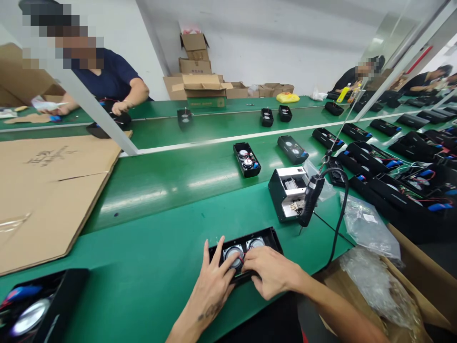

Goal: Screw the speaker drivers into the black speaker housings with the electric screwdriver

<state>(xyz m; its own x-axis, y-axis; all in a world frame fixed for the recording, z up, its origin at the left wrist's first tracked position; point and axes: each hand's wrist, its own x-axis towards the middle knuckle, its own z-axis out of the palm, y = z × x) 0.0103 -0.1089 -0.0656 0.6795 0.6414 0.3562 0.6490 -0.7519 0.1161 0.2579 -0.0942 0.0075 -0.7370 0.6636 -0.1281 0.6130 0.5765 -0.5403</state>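
Note:
A black speaker housing [274, 239] lies open side up on the green work surface in front of me, with two round silver speaker drivers [255, 243] inside. My left hand [216, 274] rests over its left end, fingers spread, two of them reaching past the far rim and others on the left driver. Between the drivers, my right hand [271, 269] has its fingers pinched together at a thin red wire [241, 260]; the fingertips are partly hidden. Behind the housing hangs a black electric screwdriver [311, 200], beside a black-and-silver screw feeder [288, 193].
A flat cardboard sheet [53, 190] lies at left, above another open housing [46, 305]. Several housings [396, 190] crowd the right side. More housings [247, 159] sit on the green line beyond. Plastic bags [371, 228] and a carton [414, 252] are at right. Co-workers sit opposite.

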